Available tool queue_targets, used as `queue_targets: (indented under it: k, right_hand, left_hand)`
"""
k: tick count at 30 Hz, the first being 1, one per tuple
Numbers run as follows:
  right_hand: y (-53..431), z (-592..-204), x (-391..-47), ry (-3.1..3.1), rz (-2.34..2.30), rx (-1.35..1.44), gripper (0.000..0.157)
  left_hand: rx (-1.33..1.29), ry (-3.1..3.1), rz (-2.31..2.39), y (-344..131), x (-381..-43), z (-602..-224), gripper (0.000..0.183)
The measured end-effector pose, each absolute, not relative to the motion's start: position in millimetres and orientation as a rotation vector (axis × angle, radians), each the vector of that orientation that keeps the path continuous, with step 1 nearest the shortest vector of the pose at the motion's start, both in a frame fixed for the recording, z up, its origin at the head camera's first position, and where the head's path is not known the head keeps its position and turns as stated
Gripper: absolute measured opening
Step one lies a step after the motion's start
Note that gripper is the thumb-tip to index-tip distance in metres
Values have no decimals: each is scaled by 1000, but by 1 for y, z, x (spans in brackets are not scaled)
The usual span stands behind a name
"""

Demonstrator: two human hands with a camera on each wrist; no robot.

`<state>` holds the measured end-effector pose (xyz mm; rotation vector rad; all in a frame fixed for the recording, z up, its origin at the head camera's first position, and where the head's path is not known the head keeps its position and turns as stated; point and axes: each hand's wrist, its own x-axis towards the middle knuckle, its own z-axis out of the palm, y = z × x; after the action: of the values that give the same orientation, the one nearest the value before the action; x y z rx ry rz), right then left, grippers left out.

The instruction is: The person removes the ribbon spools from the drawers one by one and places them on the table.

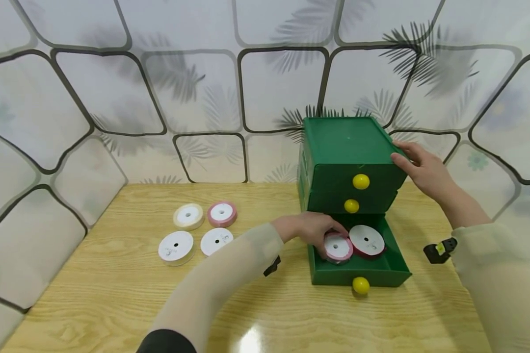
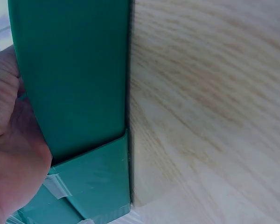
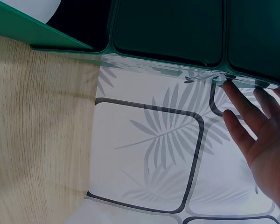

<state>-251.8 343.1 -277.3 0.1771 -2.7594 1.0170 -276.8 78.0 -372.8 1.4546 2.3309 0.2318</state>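
Observation:
A green drawer box (image 1: pixel 353 142) with yellow knobs stands against the wall, its bottom drawer (image 1: pixel 335 277) pulled out. Inside the drawer my left hand (image 1: pixel 315 229) grips a pink ribbon spool (image 1: pixel 337 247) by its edge, fingers over the back and thumb at the left. Close to its right lies a larger spool of dark red ribbon (image 1: pixel 367 240). In the left wrist view the drawer's side (image 2: pixel 74 79) hides the spool from sight. My right hand (image 1: pixel 426 169) rests against the box's upper right edge, fingers fairly straight; in the right wrist view its fingertips (image 3: pixel 231 88) touch the box's side.
On the wooden table (image 1: pixel 115 294), left of the box, lie a cream ribbon spool (image 1: pixel 188 215), a rose ribbon spool (image 1: pixel 222 213) and two white-faced spools, one at the left (image 1: pixel 175 247) and one partly behind my left sleeve (image 1: pixel 214 240). Patterned wall covering (image 1: pixel 212 98) rises behind.

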Motion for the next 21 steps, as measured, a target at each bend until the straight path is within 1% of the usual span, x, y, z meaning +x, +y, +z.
queue_targets:
  k: [10,21]
  right_hand:
    - [343,-276,-252,-2777,1015,174,67]
    - [342,-276,-252,-2784,1018,172,69]
  left_hand:
    - [1417,2306,118,82,-278,-373,77]
    - [1434,2295,118,81,-277,-371,67]
